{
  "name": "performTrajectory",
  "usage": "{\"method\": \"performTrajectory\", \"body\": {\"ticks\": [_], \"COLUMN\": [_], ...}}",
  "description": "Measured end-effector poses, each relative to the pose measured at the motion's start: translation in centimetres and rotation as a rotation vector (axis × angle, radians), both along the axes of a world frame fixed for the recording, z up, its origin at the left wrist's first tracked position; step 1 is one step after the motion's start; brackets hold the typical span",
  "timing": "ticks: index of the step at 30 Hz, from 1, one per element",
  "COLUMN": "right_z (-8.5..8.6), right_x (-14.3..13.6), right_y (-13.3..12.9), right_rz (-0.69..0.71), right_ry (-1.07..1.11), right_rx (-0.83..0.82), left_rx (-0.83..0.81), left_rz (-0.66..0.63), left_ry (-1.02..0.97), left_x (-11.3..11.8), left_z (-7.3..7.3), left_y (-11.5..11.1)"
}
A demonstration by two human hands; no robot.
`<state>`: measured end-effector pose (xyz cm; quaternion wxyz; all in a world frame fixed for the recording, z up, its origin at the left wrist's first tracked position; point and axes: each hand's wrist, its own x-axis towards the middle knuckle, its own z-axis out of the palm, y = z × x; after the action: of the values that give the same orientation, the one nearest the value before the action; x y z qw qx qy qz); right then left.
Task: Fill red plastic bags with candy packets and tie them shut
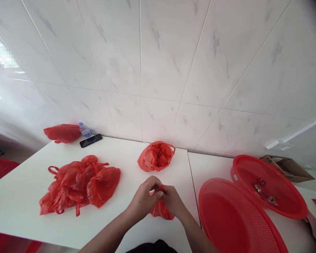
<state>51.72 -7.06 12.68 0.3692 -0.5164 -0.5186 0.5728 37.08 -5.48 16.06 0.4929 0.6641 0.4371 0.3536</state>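
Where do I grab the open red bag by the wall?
Probably pinch its loop handle from the right and slightly above: it sticks out on that side of the red plastic bag, beside the open mouth.

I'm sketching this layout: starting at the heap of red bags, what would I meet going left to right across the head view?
Heap of red bags → left hand → right hand → nearer red basket → farther red basket.
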Motion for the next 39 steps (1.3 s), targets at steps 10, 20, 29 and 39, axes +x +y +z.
{"method": "performTrajectory", "body": {"ticks": [10, 20, 29, 39], "right_z": [-3.4, -3.5, -5.3, -6.6], "right_x": [0.5, 2.3, 1.0, 0.8], "right_y": [0.5, -1.1, -0.4, -0.3], "right_rz": [-0.056, 0.011, -0.157, -0.338], "right_ry": [0.081, 0.056, -0.245, 0.086], "right_rx": [-0.018, 0.018, 0.053, -0.055], "left_rx": [0.128, -0.167, -0.137, -0.008], "left_rz": [-0.039, 0.034, 0.057, 0.002], "left_ry": [0.231, 0.141, 0.207, 0.348], "left_x": [-0.3, 0.0, 0.0, -0.5], "left_z": [-5.8, -8.4, -8.3, -9.6], "left_y": [1.1, 0.8, 0.3, -0.9]}}
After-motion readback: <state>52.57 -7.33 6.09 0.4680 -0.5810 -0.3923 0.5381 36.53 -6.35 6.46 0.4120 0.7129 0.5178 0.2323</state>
